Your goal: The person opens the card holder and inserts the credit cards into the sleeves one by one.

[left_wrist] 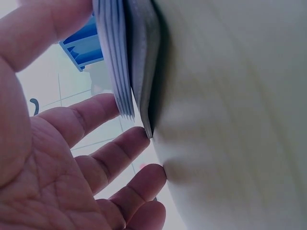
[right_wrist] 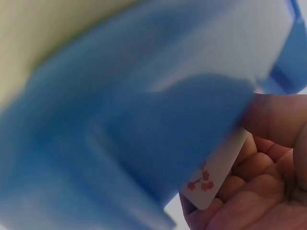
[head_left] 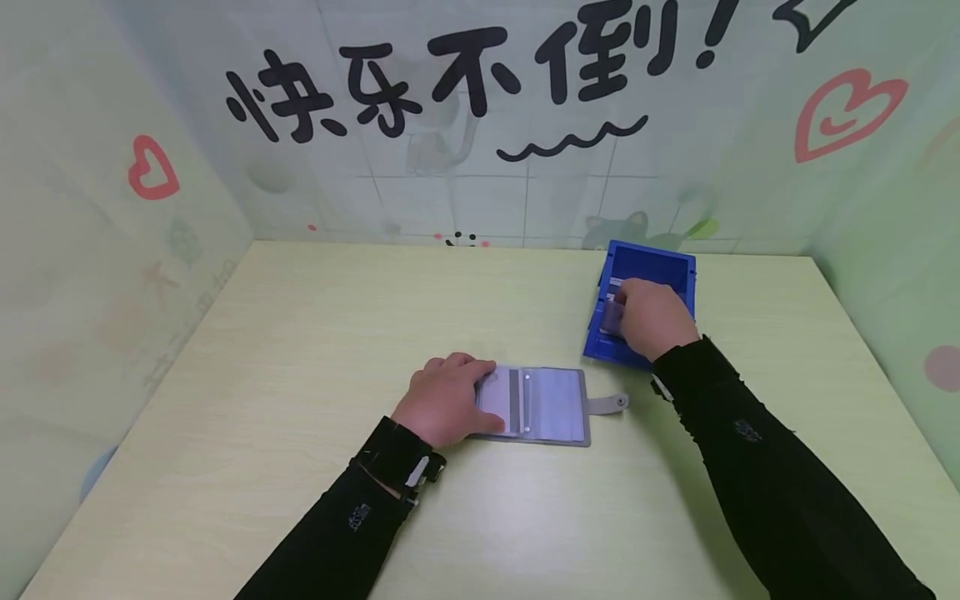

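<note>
An open card holder (head_left: 555, 406) with clear sleeves lies on the table, its strap and snap (head_left: 609, 404) pointing right. My left hand (head_left: 447, 402) grips its left part, thumb near the lower edge and forefinger near the upper. In the left wrist view, the thumb and forefinger touch the stacked sleeves (left_wrist: 115, 62), and another fingertip meets the cover (left_wrist: 146, 72). My right hand (head_left: 654, 317) reaches into the blue box (head_left: 637, 356). Between its thumb and fingers it pinches a white card (right_wrist: 218, 175) with a small red print, partly hidden behind the box wall.
The box stands towards the back right of the light wooden table (head_left: 315, 350), beyond the strap. A printed backdrop (head_left: 420, 200) rises along the far edge and both sides. Inside the box, a dark flat piece (head_left: 612, 317) shows beside my right fingers.
</note>
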### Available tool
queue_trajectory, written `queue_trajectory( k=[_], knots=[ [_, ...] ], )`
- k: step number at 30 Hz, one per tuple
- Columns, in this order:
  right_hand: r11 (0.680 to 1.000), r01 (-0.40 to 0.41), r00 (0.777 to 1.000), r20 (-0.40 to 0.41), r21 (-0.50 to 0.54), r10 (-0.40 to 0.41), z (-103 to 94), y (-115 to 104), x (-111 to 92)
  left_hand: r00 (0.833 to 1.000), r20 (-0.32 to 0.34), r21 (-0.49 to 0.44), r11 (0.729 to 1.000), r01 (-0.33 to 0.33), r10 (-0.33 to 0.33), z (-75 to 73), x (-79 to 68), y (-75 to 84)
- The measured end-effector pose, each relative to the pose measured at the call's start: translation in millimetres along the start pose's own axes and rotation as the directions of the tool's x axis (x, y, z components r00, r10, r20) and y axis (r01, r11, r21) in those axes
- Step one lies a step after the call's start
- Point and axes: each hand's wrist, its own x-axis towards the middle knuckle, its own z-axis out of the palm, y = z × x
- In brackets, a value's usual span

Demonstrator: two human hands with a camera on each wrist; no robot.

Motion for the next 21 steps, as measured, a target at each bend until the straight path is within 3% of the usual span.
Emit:
queue_trajectory(
  k=[6,9,16,21],
  knots=[
    [0.999,0.022,0.995,-0.103,0.028,-0.019,-12.9,3,-9,1.0,-0.006,0.0,1.0,-0.001,0.001,-0.5,-0.3,0.9],
    [0.995,-0.002,0.985,-0.171,0.096,0.018,-19.6,5,-16,1.0,-0.006,-0.003,1.0,-0.003,0.003,-0.1,-0.3,0.7],
    [0.961,-0.076,0.944,-0.292,0.267,0.156,-32.7,7,-34,1.0,-0.003,-0.008,1.0,0.0,0.0,0.0,-0.8,0.1],
    [0.936,-0.054,0.914,-0.359,0.348,0.187,-29.9,2,-49,1.0,0.001,0.002,1.0,-0.004,0.004,-0.7,-1.1,0.5]
  ],
)
